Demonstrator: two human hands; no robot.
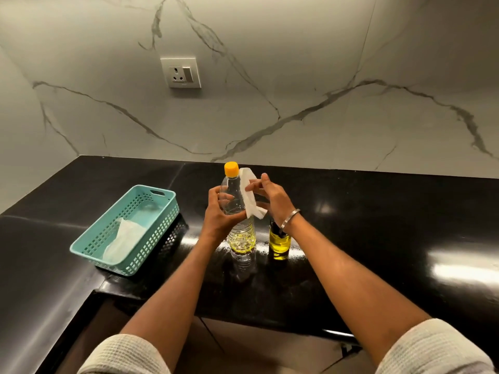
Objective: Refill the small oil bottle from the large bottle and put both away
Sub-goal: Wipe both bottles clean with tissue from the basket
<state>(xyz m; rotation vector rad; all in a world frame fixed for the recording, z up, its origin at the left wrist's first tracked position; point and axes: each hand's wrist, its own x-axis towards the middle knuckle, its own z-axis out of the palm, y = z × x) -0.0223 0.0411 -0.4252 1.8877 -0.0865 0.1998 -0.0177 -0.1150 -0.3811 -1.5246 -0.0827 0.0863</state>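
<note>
Black polished stone is your worktop point(378, 238), glossy enough to mirror ceiling lights at the right and the bottles standing on it. It turns a corner at the far left, under a white marble-look wall point(270, 76) with grey veins and a socket with switch point(181, 72).

Your left hand point(218, 214) grips the large bottle point(237, 211), fingers curled round its clear middle; it stands upright, orange cap point(231, 168) on, a little yellow oil at the bottom. Your right hand point(270, 195) holds a white tissue point(249, 195) against the bottle's right side, fingers loosely bent round it.

Just right of it stands the small oil bottle point(280, 241), partly behind your wrist with its metal bangle point(289, 218). To the left sits a teal basket point(129, 233) holding white paper point(121, 238).
</note>
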